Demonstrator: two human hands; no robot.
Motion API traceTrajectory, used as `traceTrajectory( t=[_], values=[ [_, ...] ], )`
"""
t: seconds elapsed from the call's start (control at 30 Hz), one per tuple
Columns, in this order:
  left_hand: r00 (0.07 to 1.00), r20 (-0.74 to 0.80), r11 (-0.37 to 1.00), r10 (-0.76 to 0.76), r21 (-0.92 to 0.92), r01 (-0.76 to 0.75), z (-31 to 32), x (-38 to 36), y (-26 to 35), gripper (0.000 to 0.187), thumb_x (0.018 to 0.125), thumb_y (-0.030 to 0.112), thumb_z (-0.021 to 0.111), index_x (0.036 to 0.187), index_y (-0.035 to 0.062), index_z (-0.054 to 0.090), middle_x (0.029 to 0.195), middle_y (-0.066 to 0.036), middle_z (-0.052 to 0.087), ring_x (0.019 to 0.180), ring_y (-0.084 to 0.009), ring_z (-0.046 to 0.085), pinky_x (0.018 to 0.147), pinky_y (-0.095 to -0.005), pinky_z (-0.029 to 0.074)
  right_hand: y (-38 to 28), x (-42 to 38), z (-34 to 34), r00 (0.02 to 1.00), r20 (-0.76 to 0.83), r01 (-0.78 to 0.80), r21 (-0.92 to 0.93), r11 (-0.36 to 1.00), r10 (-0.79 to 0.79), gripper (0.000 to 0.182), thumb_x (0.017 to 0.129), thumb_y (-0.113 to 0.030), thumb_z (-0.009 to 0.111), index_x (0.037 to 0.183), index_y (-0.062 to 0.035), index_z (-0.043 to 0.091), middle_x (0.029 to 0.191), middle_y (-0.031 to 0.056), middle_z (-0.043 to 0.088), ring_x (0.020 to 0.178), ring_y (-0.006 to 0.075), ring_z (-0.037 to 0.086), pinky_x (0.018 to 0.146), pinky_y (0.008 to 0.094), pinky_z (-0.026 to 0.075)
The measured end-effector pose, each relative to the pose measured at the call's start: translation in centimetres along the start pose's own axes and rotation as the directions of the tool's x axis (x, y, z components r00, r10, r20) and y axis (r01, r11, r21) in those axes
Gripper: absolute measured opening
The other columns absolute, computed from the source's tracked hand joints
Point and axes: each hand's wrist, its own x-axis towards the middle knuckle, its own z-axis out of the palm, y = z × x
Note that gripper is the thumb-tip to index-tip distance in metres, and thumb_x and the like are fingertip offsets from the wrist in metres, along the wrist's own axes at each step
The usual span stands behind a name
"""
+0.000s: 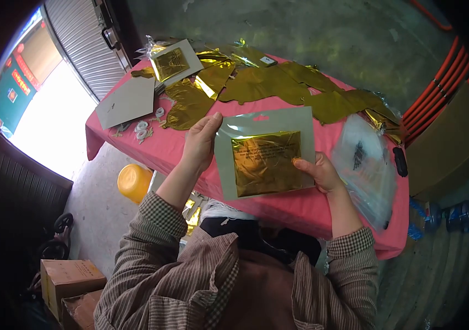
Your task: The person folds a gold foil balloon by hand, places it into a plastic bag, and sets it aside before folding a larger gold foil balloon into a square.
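Between my two hands, above the near edge of the table, I hold up a flat package [267,159]. It is a pale card in a clear sleeve with a hang hole at the top, and a folded gold foil piece with small dark print lies on it. My left hand [202,140] pinches the card's upper left edge. At the lower right, my right hand [322,171] grips it with the thumb on the front; the fingers are behind it. Beyond the package, flat gold foil balloons [264,82] are spread across the pink cloth [168,146].
A similar packed card [176,61] rests at the far left, near grey cards [127,103] and white ribbon rolls [142,131]. Clear plastic sleeves [363,170] and a black object [400,161] lie at right. A yellow bucket [134,181] and cardboard boxes [72,280] stand on the floor.
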Motion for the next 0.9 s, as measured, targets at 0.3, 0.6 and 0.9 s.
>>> traceTrajectory(
  t=[0.3, 0.6, 0.9],
  values=[
    [0.983, 0.175, 0.999, -0.050, 0.029, 0.046, 0.7, -3.5, -2.3, 0.050, 0.095, 0.038, 0.041, 0.127, -0.0004, 0.037, 0.113, -0.012, 0.054, 0.093, -0.0188, 0.056, 0.083, -0.0313, 0.046, 0.2, 0.4, 0.1, 0.962, -0.225, 0.215, 0.286, 0.934, -0.153, 0.021, 0.084, -0.018, 0.065, 0.102, -0.0086, 0.062, 0.098, -0.0016, 0.062, 0.088, 0.0081, 0.057, 0.078, 0.0261, 0.047],
    [0.996, -0.001, 0.995, 0.084, -0.062, -0.084, 1.0, -5.7, 0.5, 0.029, 0.090, 0.021, 0.055, 0.112, 0.0017, 0.055, 0.109, -0.008, 0.060, 0.099, -0.0170, 0.058, 0.087, -0.0331, 0.047, -0.2, 0.1, 1.0, 0.993, 0.045, 0.106, 0.145, 0.984, -0.113, 0.029, 0.087, -0.031, 0.060, 0.101, -0.0055, 0.061, 0.073, -0.0002, 0.060, 0.046, 0.0034, 0.036, 0.042, 0.0166, 0.026],
    [0.941, -0.332, 0.966, -0.067, -0.257, -0.021, -21.9, -13.9, 4.6, 0.044, 0.092, 0.038, 0.047, 0.120, 0.0043, 0.049, 0.116, -0.012, 0.057, 0.103, -0.0239, 0.057, 0.092, -0.0383, 0.045, -0.8, 0.3, 1.0, 0.984, -0.165, -0.067, 0.027, 0.997, 0.070, 0.020, 0.093, -0.016, 0.049, 0.098, -0.0016, 0.060, 0.068, 0.0008, 0.058, 0.045, 0.0011, 0.034, 0.042, 0.0144, 0.025]
  ],
)
